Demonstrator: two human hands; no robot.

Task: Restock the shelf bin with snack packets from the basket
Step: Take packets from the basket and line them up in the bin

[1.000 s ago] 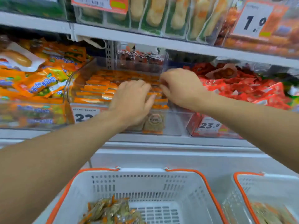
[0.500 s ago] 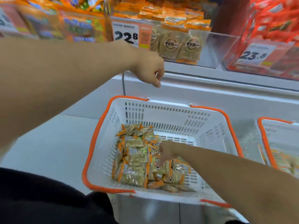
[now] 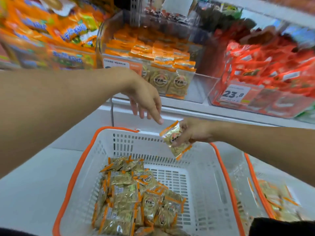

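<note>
While one snack packet (image 3: 175,139) hangs tilted above the far rim of the white basket (image 3: 201,176), the right hand (image 3: 194,132) grips it, fingers and thumb curled round its right half so that the clear, orange-edged wrapper sticks out toward nine o'clock and its lower corner toward six. At about eleven o'clock from that packet, close by but not touching it, the left hand (image 3: 146,101) hangs with fingers loosely spread and pointing down, holding nothing. Below, at seven o'clock from the held packet, a heap of the same packets (image 3: 136,198) lies in the near left part of the basket; they overlap too much to count exactly, though well over a dozen show. Two baskets are in view: the second basket (image 3: 257,188), also orange-rimmed, stands just beside the first at three o'clock and holds more packets, blurred. At twelve o'clock the clear shelf bin (image 3: 153,53) holds rows of matching packets standing upright, two faces showing at its front. One price tag (image 3: 236,93) fronts the bin of red packets (image 3: 265,58) at two o'clock.
</note>
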